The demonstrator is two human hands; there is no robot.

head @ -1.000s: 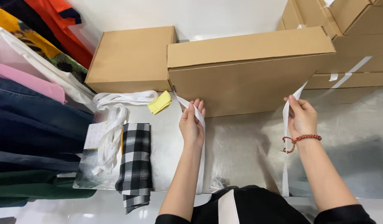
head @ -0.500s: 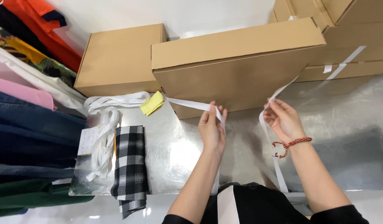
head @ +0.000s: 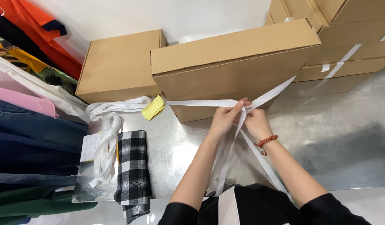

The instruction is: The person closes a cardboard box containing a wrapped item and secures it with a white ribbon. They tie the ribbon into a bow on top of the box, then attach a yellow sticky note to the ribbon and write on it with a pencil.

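Note:
A wide flat cardboard box stands on its edge on the shiny metal table. A white ribbon runs around the box from both sides, and its two ends cross in front of the box. My left hand and my right hand, with a red bead bracelet at the wrist, meet at that crossing, each pinching a strand of the ribbon. The loose tails hang down toward my lap.
A second cardboard box lies behind on the left and several more are stacked at the back right. A bundle of white ribbons, a yellow tag and a black-and-white checked cloth lie left. Folded garments fill the left edge.
My hands, held wide apart a second ago with a ribbon end in each, have come together in front of the box, and the two ribbon ends now cross.

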